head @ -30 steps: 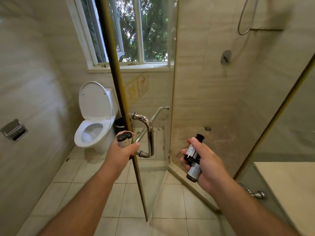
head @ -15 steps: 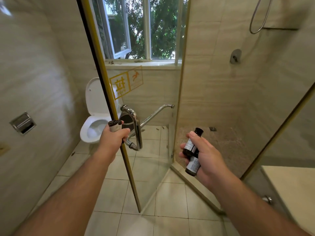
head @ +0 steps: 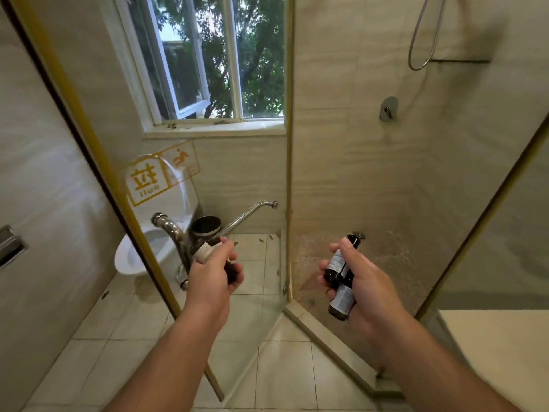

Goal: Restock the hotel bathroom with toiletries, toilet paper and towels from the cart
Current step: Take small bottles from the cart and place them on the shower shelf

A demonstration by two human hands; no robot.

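While standing at the open shower stall, carrying small toiletry bottles in both hands. Fingers of the left hand (head: 212, 281) curled round a pale-labelled bottle (head: 203, 251), its dark cap end poking up past the thumb, just beside the chrome door handle (head: 172, 230) of the swung-out glass door (head: 89, 162). Impossible to tell whether touching that handle, or whether gripping a second bottle underneath. Fingers of the right hand (head: 367, 281) wrapped round two dark bottles (head: 341, 298), held above the near edge of the shower floor (head: 392, 263): one cap up past the forefinger, one base hanging below the palm.

Early in the job, by the look of things. Toiletries fetched and brought in, but not yet set down anywhere. No clear shelf for them visible inside the stall. Paper holder (head: 10, 246) on the left wall cut off by the frame edge, so no telling whether loaded. No towels and no cart in view. Probably left to do: placing the bottles, then toilet paper and towels.

As for looks: small, slim, glossy, dark brown or near black, with white printed labels too fine to read.
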